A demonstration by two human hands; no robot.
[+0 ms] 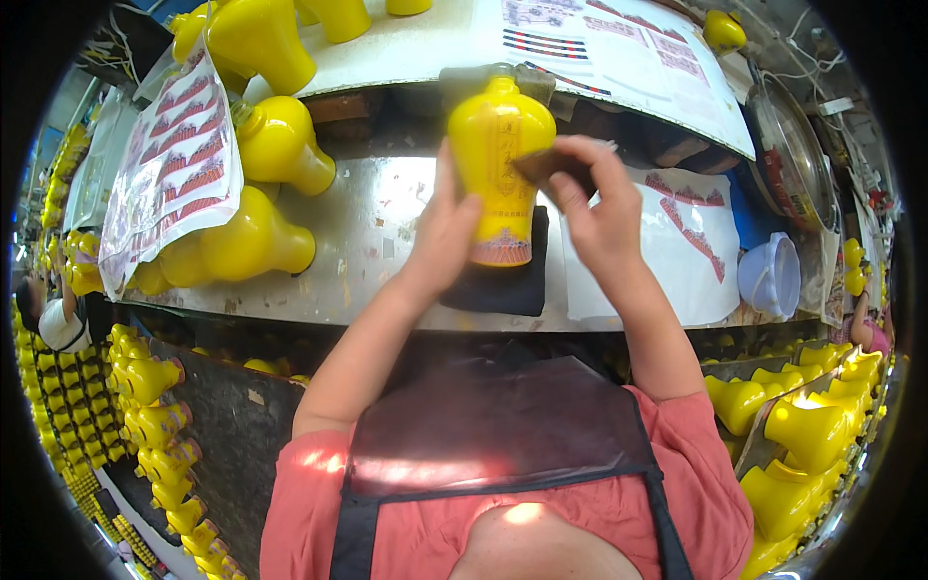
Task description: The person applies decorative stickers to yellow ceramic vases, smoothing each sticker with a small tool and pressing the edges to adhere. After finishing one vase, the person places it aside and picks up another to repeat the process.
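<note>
A glossy yellow vase-shaped bottle [476,135] stands roughly upright at the middle of the bench, with dark lettering down its front and a patterned band near its base. My left hand [447,227] is closed around its left side, the thumb along the lower body. In the fingers of my right hand [601,208] is a thin dark-brown flat piece [559,164], whose edge meets the bottle's right front over the lettering. I cannot tell its material. Below the bottle, a folded dark cloth [498,295] lies on the metal bench [372,261].
Several yellow bottles [280,140] lie at the left, partly under a printed decal sheet [179,164]. To the right are another decal sheet [623,280] and a pale bucket [770,275]. A raised white board [464,39] carries more sheets. Racked bottles [812,425] flank me; other people appear at both edges.
</note>
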